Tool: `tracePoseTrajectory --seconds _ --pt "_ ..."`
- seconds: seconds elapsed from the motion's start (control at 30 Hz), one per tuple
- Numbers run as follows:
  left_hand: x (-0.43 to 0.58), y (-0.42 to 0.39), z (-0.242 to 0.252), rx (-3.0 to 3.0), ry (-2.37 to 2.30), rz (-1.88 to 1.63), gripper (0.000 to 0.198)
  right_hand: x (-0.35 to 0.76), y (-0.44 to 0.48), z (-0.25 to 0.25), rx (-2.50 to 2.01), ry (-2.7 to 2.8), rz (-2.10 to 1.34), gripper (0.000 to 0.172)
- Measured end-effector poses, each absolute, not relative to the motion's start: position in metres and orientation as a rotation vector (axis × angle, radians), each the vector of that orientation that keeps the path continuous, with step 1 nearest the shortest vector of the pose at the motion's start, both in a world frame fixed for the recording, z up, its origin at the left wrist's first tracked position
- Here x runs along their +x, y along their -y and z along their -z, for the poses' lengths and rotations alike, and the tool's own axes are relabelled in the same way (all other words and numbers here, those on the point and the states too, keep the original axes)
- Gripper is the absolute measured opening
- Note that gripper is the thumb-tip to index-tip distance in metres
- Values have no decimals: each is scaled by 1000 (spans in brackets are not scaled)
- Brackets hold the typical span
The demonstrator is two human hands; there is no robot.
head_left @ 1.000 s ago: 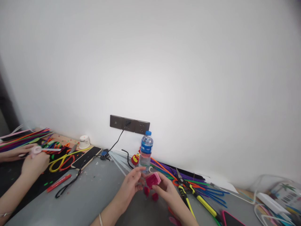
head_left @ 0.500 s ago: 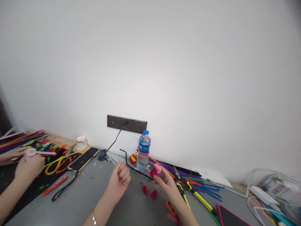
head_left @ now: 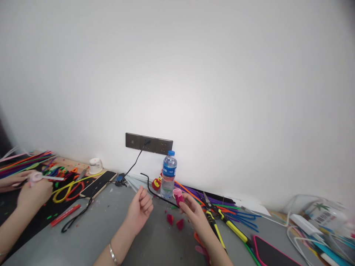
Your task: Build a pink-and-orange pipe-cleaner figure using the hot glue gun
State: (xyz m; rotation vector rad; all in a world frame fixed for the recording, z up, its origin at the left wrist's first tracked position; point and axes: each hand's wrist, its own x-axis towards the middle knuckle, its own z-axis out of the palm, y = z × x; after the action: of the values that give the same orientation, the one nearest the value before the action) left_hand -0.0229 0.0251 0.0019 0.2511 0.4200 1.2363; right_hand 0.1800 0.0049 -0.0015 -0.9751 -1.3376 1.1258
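My right hand (head_left: 192, 211) grips a small pink fuzzy piece (head_left: 178, 196), held upright just in front of a water bottle (head_left: 169, 173). My left hand (head_left: 140, 208) hovers a little to the left with its fingers loosely curled and nothing in it. Two small red fuzzy bits (head_left: 175, 221) lie on the grey table (head_left: 111, 225) between my hands.
Yellow-handled scissors (head_left: 212, 218) and a heap of coloured pipe cleaners (head_left: 233, 216) lie right of my right hand. A phone (head_left: 270, 253) sits at the lower right. Another person's hands (head_left: 30, 188) work at the far left, near a second phone (head_left: 98, 183) and a black cable (head_left: 83, 214).
My left hand let go of the pink piece and drew back to the left. My right hand turned the piece upright and kept hold of it.
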Motion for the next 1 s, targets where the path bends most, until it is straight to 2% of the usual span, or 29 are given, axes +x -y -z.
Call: tracePoseTrajectory --seconds 0.3,0.37,0.43,0.5,0.57,0.63,0.7,0.8,1.0 --pt "-22 -29 10 348 -434 -1233 45 177 -6 5 -985 1316 -1115 42" --pt "-21 -28 8 428 -493 -1319 36 178 -7 7 -990 1307 -1106 41" --pt "-22 -26 3 565 -603 -1540 18 179 -9 11 -994 1288 -1104 41" --pt "-25 -21 -4 756 -725 -1844 41 180 -11 15 -994 1263 -1105 42" --pt "-28 -16 -8 1002 -830 -1967 48 181 -11 17 -995 1243 -1105 43" --pt "-28 -11 -9 1347 -914 -1777 31 181 -10 17 -990 1229 -1102 43" --pt "-26 -7 -6 1686 -948 -1364 19 181 -8 16 -983 1228 -1095 41" --pt "-19 -1 -1 1948 -950 -940 27 181 -7 15 -973 1244 -1089 36" --pt "-11 2 -1 2063 -949 -843 39 178 -9 20 -908 1245 -1167 40"
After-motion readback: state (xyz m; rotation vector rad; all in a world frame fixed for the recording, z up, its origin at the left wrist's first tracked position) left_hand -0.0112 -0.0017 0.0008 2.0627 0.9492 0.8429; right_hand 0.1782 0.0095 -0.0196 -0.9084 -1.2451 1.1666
